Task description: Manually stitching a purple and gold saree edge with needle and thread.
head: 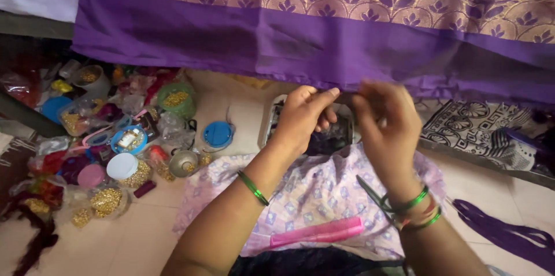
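Note:
A purple cloth [277, 39] with a gold flower-patterned band hangs across the top of the view. My left hand [303, 117] pinches its lower edge between thumb and forefinger. My right hand [384, 122] is raised beside it, fingers curled close to the same edge; it is blurred, so what it holds is unclear. Both wrists wear green bangles. Under the hands lies a dark tray [341, 134] of small items. A pink comb [318, 232] and a pair of scissors [376, 198] rest on the patterned lilac cloth [312, 192] over my lap.
On the floor at left lie several small tubs and bags of gold beads [107, 201], a blue round lid [218, 134], a small metal bowl [184, 163] and a green tub [176, 98]. Purple thread [509, 235] lies at lower right, a black-and-white printed cloth [480, 125] behind it.

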